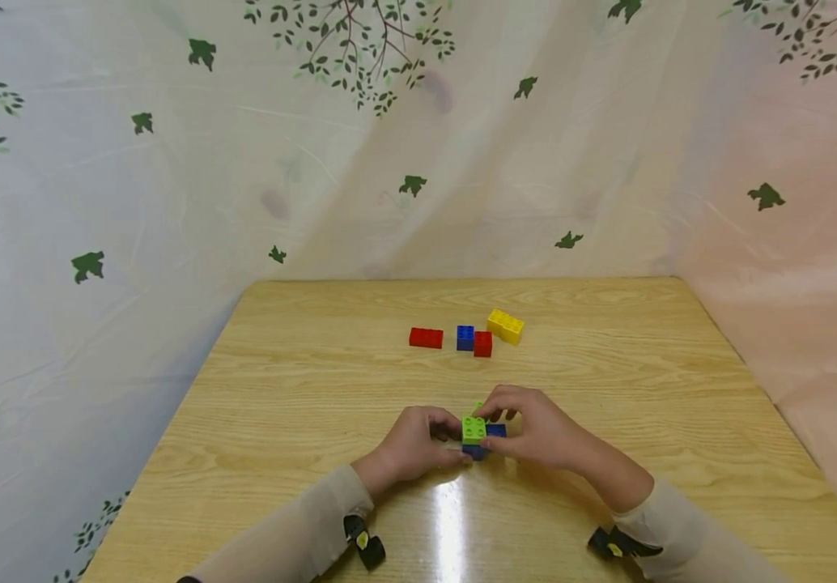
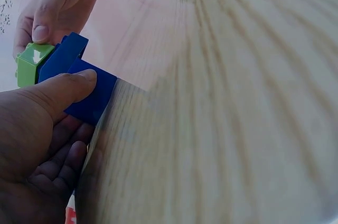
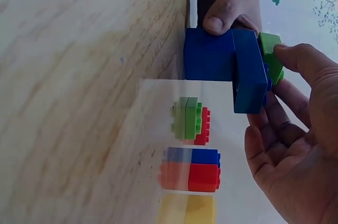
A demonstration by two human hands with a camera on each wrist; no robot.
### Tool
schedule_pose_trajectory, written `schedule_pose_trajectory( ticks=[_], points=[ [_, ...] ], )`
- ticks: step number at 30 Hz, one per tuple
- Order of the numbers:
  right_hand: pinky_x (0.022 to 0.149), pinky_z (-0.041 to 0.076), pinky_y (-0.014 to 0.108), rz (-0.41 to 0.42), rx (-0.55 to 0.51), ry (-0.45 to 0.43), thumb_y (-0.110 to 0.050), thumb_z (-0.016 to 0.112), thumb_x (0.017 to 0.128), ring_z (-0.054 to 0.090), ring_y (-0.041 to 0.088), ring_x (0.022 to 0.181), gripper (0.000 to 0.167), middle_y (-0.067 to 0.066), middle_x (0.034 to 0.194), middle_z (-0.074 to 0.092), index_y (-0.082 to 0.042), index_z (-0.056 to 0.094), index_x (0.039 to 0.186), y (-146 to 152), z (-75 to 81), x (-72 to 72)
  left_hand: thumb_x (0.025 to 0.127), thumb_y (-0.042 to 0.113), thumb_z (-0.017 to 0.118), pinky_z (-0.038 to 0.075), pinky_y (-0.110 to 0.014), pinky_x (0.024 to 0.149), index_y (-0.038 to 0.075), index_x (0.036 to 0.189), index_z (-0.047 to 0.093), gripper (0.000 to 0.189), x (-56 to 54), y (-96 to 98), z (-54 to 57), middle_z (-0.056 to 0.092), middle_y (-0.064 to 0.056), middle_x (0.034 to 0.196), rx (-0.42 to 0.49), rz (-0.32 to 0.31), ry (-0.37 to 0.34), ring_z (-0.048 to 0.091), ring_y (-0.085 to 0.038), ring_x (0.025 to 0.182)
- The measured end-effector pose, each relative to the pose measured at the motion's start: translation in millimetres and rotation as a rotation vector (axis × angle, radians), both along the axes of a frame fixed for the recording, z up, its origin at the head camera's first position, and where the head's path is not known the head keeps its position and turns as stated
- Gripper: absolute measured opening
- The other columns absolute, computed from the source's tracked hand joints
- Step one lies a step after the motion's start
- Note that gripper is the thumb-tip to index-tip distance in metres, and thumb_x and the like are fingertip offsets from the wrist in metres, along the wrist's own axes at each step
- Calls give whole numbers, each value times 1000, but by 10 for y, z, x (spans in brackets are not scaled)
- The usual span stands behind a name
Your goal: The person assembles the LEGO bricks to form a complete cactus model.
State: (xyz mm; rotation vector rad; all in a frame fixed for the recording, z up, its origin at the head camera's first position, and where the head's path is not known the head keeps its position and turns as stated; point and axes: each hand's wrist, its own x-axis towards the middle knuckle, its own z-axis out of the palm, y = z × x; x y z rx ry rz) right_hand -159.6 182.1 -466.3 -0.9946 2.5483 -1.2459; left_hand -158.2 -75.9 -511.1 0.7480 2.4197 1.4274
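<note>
A light green brick sits at one end of a longer blue brick, which lies on top of another blue brick. My left hand grips the lower blue brick, its thumb pressed on the side in the left wrist view. From the other side my right hand pinches the green brick between thumb and fingers. In the right wrist view the green brick is against the studded face of the longer blue brick; whether it is fully seated I cannot tell.
Farther back on the wooden table lie a long red brick, a blue brick, a red brick and a yellow brick. Another green brick stands just behind the stack. A patterned cloth hangs around the table.
</note>
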Motion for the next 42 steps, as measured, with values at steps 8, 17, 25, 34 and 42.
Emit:
schedule_pose_trajectory(
  ticks=[8,17,25,34,42],
  points=[
    [90,55,34,-17,22,29,-23,89,86,64,14,99,31,-19,104,67,-30,78,114,-31,12,31,81,20,94,59,-24,82,17,104,81,26,7,1,-14,75,15,97,0,1,14,72,-7,91],
    [91,57,38,-45,56,70,-23,90,84,60,10,99,28,-21,102,65,-28,79,109,-69,34,62,81,21,94,59,-25,82,18,102,82,25,11,4,-25,75,16,96,-3,4,17,72,-7,90],
    [91,58,40,-57,59,64,-20,90,84,60,11,98,26,-19,100,65,-26,80,108,-82,48,73,81,21,94,59,-25,80,19,101,82,24,-8,9,-52,75,16,95,11,0,29,71,-8,88],
    [88,58,41,-64,24,51,-18,90,83,63,13,95,30,-18,100,66,-25,80,109,-64,29,74,81,21,94,59,-24,80,19,101,82,23,-20,13,-34,75,16,96,11,-4,26,71,-8,89],
    [89,57,42,-70,9,60,-20,91,83,62,8,96,32,-20,99,66,-26,80,112,-72,-14,79,81,21,94,59,-24,81,19,101,82,24,-12,5,-21,75,15,96,9,-1,16,72,-9,89]
  ],
)
